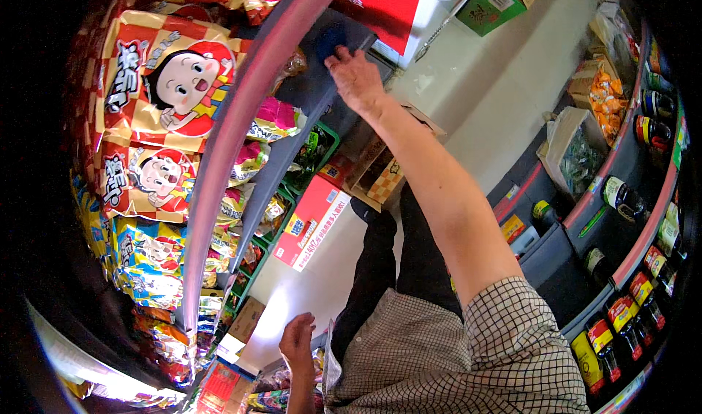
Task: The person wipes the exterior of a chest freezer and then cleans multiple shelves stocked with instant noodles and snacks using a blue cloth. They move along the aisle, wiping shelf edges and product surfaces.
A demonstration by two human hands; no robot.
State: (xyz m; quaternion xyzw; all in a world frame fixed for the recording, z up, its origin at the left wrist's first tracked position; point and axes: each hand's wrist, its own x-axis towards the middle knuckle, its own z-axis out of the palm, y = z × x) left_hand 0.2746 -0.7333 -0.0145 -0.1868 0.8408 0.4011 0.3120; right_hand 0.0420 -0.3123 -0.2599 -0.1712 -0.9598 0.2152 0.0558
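My right hand [356,79] reaches out over a dark grey metal shelf [359,33]. Its fingertips bend onto a dark blue item [330,42], perhaps a cloth; its far side is lost in shadow. My left hand [299,340] hangs low beside my body with loosely bent fingers, and nothing shows in it. Close to the right hand, snack bags with pink tops [277,119] stand along the same shelf. Above that level, large red-and-gold checked snack bags [170,79] fill a shelf with a pink price rail [241,90].
Green plastic baskets [318,153] of packaged goods sit below the shelf. A red printed carton [312,222] and an open cardboard box [378,175] are near my feet. Across the aisle floor [477,85], bottles [625,197] line another shelf. A green carton [493,5] lies farther along.
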